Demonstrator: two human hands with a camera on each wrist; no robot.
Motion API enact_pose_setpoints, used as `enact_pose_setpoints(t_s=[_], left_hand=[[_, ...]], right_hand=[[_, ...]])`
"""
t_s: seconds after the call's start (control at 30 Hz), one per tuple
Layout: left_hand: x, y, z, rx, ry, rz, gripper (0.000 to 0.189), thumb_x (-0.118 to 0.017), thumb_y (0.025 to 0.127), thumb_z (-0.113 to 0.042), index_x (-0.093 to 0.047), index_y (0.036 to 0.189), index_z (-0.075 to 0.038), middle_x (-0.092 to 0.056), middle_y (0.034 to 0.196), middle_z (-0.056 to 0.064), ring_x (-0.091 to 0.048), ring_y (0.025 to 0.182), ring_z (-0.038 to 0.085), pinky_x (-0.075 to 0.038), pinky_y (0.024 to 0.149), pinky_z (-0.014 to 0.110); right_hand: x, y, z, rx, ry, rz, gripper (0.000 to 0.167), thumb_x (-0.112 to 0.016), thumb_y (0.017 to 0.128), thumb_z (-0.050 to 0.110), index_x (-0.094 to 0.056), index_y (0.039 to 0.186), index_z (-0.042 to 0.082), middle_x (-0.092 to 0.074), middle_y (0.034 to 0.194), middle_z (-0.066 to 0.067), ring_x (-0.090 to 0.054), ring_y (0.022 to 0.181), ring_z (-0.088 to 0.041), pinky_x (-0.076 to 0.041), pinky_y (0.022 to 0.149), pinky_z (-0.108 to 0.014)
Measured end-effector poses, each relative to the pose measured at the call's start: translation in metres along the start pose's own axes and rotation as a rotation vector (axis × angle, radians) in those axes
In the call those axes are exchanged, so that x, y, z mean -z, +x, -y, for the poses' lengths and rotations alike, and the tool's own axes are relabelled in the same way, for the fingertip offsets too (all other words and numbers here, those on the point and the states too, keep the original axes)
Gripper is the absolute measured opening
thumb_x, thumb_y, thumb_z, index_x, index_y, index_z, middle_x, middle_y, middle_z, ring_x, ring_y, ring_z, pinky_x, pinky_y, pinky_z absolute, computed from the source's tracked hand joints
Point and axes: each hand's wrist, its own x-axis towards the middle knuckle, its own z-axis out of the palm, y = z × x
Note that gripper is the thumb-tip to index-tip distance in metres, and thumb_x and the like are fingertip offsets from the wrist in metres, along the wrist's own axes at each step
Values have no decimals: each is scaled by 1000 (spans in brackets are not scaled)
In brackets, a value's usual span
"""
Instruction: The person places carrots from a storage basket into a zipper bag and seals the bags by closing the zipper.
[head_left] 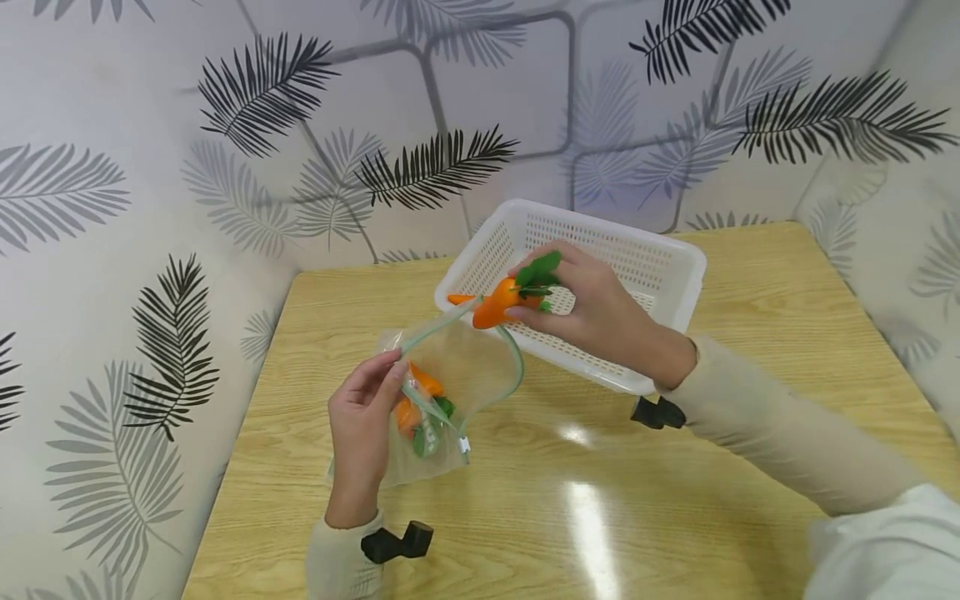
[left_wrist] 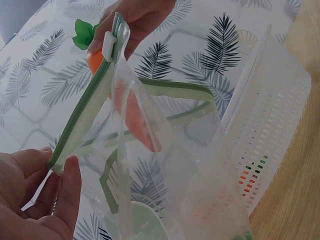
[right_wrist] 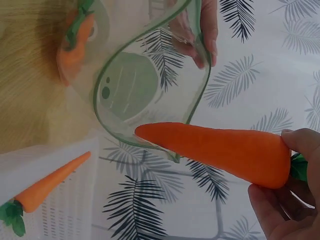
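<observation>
My left hand pinches the green-edged rim of a clear zip bag and keeps its mouth apart. Orange carrots with green tops lie inside the bag. Between the thumb and fingers of my right hand is a carrot, gripped at its leafy end. The carrot's narrow tip reaches the bag's mouth in the right wrist view. Another carrot rests in the white basket, partly behind my right hand in the head view. A white slider sits on the bag's zip.
The slotted plastic basket stands at the back of the wooden table, near a wall with a leaf pattern. My right forearm crosses over the basket's front right corner. Black camera mounts are strapped at both wrists.
</observation>
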Motion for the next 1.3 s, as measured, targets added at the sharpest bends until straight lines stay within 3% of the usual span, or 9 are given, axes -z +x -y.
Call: enact_pose_setpoints(t_s=[0.2, 0.37, 0.53, 0.87, 1.3], left_hand=[[-1, 0, 0, -2, 18, -3, 27, -67, 87, -13, -65, 109, 1, -63, 96, 10, -60, 77, 13, -55, 70, 24], [-1, 0, 1, -3, 13, 0, 27, -67, 87, -13, -65, 109, 2, -63, 97, 10, -60, 78, 14, -55, 70, 25], [-1, 0, 0, 2, -2, -6, 27, -67, 86, -12, -65, 109, 2, -63, 96, 10, -59, 76, 13, -55, 70, 24], [-2, 0, -1, 12, 0, -16, 26, -67, 86, -13, -66, 108, 2, -63, 96, 10, -60, 77, 14, -55, 71, 25], [-2, 0, 0, 13, 3, -23, 28, -69, 85, -15, -66, 108, 0, -64, 93, 9, -60, 77, 12, -55, 68, 24]], right_hand=[[-13, -4, -7, 7, 15, 7, 33, -80, 73, 16, -65, 101, 6, -58, 105, 2, -55, 92, -9, -49, 78, -22], [-22, -6, -10, 62, -23, 29, 36, -78, 76, 18, -64, 107, 4, -55, 109, 0, -54, 96, -10, -47, 81, -20], [-30, -11, -13, 119, -74, 68, 39, -76, 78, 14, -61, 112, 1, -54, 113, -5, -53, 102, -14, -46, 85, -18], [-39, -17, -12, 144, -184, 177, 43, -75, 77, 5, -59, 116, 2, -53, 117, -9, -49, 111, -20, -41, 94, -23], [-51, -18, -14, 174, -215, 192, 42, -74, 77, 5, -58, 116, -2, -53, 117, -11, -49, 109, -22, -40, 95, -24]])
